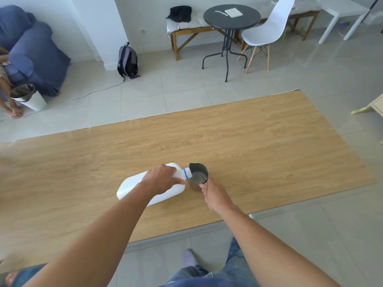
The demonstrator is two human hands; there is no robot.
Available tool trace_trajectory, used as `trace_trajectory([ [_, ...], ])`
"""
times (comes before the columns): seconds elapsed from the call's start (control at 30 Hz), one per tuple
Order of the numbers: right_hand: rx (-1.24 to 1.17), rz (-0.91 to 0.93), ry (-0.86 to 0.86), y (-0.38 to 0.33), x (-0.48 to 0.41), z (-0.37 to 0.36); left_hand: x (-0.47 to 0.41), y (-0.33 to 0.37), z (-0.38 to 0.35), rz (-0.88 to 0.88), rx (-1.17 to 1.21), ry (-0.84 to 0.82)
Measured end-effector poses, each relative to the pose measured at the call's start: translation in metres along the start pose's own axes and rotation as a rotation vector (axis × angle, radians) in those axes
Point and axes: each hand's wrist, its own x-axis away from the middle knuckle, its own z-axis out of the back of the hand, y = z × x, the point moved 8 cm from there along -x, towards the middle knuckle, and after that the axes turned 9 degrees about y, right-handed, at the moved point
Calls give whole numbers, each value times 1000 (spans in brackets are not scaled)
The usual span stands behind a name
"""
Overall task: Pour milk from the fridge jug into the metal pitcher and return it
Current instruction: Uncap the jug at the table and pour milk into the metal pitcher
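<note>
Tipping white jug (132,188) with left hand (160,179) clasped around it; right hand (215,196) fingers pinching pitcher (198,177) handle on table (269,141).

Bare forearms (116,222) (no sleeves showing), faded blue jeans (234,266), a grey sock (189,258).

I'm in a home living space, tiled floor. Past my hands: blue sofa (31,52) far left, backpack (127,61) against the wall. Round café table (231,16) and white chair (267,30) ahead.
</note>
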Motion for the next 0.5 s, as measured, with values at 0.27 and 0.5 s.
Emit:
trace_trajectory([
  [0.27,21,-21,13,1,-3,-1,-1,4,1,19,-52,-19],
  [0.5,-2,-32,33,2,-1,2,-1,10,3,9,-128,-19],
])
